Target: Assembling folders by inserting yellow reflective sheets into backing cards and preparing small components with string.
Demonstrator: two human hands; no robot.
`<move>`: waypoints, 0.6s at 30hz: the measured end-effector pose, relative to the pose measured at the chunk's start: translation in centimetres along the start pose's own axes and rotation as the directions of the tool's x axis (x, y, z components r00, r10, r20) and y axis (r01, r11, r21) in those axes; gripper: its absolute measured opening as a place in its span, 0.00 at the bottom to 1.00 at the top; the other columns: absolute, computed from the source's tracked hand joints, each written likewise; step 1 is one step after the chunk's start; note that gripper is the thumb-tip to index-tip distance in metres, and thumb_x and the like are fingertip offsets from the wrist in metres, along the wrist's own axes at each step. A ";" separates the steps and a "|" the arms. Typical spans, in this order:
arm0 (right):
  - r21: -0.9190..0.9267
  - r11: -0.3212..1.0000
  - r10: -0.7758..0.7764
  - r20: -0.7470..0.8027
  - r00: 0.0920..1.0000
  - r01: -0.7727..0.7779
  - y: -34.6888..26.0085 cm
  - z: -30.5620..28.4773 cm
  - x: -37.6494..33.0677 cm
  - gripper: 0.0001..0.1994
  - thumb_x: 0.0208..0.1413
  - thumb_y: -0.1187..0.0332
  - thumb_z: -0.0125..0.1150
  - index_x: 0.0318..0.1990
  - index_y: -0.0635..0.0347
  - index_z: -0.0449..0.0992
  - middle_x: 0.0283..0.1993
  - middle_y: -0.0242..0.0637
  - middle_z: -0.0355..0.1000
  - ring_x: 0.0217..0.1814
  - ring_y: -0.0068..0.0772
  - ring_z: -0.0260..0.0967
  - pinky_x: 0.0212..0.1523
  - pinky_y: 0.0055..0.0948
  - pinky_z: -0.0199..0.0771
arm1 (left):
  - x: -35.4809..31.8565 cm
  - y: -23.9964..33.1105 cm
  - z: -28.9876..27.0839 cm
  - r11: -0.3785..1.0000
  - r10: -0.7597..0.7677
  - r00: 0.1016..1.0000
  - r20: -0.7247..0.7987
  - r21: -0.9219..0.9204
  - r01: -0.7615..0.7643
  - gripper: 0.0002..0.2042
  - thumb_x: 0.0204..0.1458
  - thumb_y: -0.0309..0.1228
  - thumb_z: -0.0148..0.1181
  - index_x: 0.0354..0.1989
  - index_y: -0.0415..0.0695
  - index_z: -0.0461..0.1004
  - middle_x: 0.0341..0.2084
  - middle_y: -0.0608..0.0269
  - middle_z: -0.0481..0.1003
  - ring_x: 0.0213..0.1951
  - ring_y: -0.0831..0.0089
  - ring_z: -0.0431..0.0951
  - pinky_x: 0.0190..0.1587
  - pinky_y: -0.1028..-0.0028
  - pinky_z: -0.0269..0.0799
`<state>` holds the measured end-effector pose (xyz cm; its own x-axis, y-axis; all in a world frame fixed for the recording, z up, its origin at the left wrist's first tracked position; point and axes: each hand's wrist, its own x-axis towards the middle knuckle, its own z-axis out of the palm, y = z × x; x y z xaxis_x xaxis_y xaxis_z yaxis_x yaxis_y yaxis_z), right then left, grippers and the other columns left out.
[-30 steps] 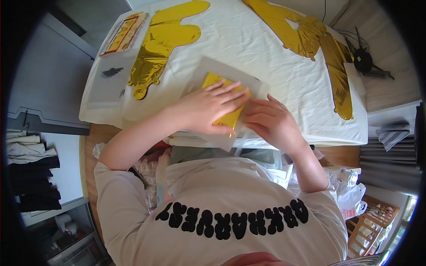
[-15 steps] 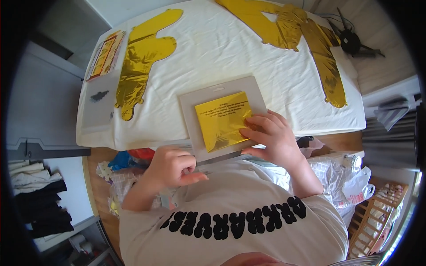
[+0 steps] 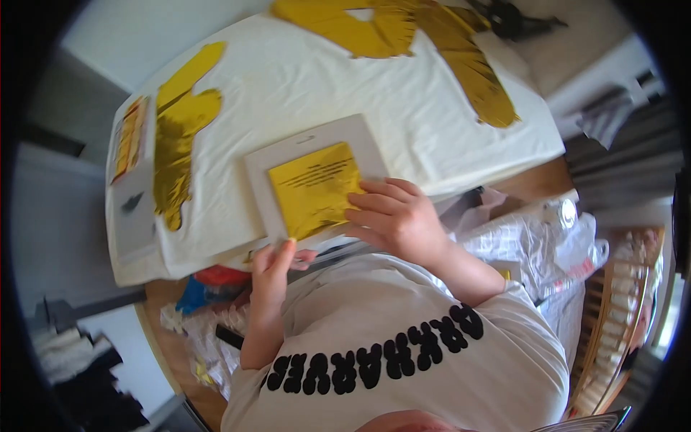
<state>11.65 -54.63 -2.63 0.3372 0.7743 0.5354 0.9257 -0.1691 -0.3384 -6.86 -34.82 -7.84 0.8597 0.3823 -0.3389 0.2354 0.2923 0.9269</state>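
A flat gold foil packet [image 3: 317, 191] with dark print lies on a grey backing card [image 3: 260, 175] that has a hang slot at its far end. Both rest at the table's near edge, slightly tilted to the left. My right hand [image 3: 403, 222] lies over the packet's right side, fingers stretched and apart. At the card's near left corner is my left hand [image 3: 270, 266], fingers bent, one fingertip on the edge and another digit just below it. Clear plastic seems to stick out there, too blurred to make out.
Gold foil balloons lie flat on the white-covered table [image 3: 252, 93]: one at left [image 3: 173, 144], others at the far side [image 3: 381, 32]. A printed package [image 3: 129, 140] sits at the left edge, a black stand [image 3: 507, 18] at far right. Plastic bags [image 3: 533, 237] are to my right.
My left hand has moved from beside the card up to its near left corner. My right hand stays on the packet. The whole view has shifted and turned.
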 end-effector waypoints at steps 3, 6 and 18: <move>0.035 0.999 -0.011 -0.044 0.999 0.012 0.4 0.8 -0.3 0.11 0.43 0.62 0.71 0.35 0.52 0.81 0.47 0.30 0.78 0.53 0.37 0.74 0.54 0.38 0.73 | 0.0 -0.4 0.3 0.989 0.039 0.981 -0.189 0.144 -0.012 0.15 0.64 0.35 0.51 0.34 0.36 0.78 0.30 0.53 0.82 0.31 0.73 0.81 0.34 0.75 0.74; 0.040 0.999 -0.017 -0.061 0.998 0.019 1.8 0.5 -1.3 0.11 0.47 0.60 0.68 0.37 0.53 0.80 0.49 0.31 0.76 0.57 0.37 0.72 0.57 0.39 0.71 | -0.8 2.3 0.0 0.941 -0.028 0.998 -0.053 0.336 0.044 0.15 0.62 0.30 0.49 0.27 0.35 0.79 0.24 0.54 0.80 0.24 0.75 0.78 0.32 0.76 0.73; 0.022 0.999 0.032 -0.305 0.952 -0.026 4.7 0.3 -4.9 0.06 0.51 0.65 0.60 0.33 0.55 0.78 0.52 0.34 0.73 0.59 0.42 0.68 0.61 0.41 0.68 | 9.0 10.3 11.4 -0.121 0.432 0.633 0.642 0.737 -0.665 0.26 0.59 0.35 0.54 0.65 0.41 0.63 0.65 0.50 0.63 0.67 0.51 0.61 0.67 0.52 0.54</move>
<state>14.29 -59.03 -7.02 0.4027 0.5459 0.7347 0.9125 -0.1759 -0.3694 8.48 -38.41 0.49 0.9373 -0.1947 0.2890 -0.2659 -0.9357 0.2319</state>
